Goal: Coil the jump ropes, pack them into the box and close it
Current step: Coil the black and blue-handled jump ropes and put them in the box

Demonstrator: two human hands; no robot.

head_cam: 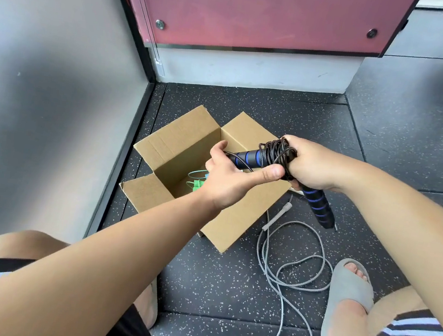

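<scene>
**Black Rope Held Above the Open Box**

The fingers [270, 172] of my left hand [230, 174] wrap one blue-banded handle [246, 158]. My right hand [310, 164] grips the wound coil of the black jump rope [278, 152], and its second handle [318, 207] hangs below. Beneath stands the box [178, 148], flaps open, with a green rope [196, 181] inside; my left forearm hides part of the interior. A grey rope [287, 259] lies loose on the floor [227, 294] beside the box, near my slipper [350, 289].

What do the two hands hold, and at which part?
Both hold the black jump rope: the right hand grips its coiled cord, the left hand holds one blue-striped handle.
</scene>
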